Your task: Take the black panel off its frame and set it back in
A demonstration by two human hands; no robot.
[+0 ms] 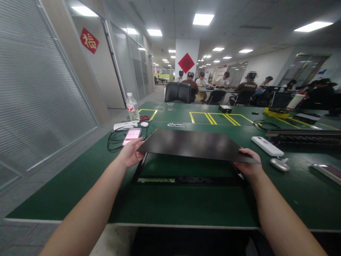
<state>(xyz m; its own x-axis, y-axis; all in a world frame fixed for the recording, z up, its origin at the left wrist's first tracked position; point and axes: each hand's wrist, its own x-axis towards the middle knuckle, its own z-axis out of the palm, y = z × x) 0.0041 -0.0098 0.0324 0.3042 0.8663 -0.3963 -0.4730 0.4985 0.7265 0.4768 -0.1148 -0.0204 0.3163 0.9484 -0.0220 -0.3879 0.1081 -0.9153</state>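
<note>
A thin, dark rectangular panel (189, 144) is held up level above the green table. My left hand (131, 153) grips its left edge, thumb near the top face and fingers beneath. On the opposite edge, my right hand (249, 163) is closed the same way. Below the panel lies a black rectangular frame (210, 181) with a green circuit strip (156, 180) along its near side. The panel hides the far part of this frame. Close to my left hand rests a phone (131, 136) with a lit screen.
On the left stand a water bottle (132, 107), red scissors (144, 117) and a white power bank (125, 125) with cables. To the right are another white power bank (267, 146), a mouse-like grey device (279, 164) and a second phone (327, 173). Several people sit at far tables.
</note>
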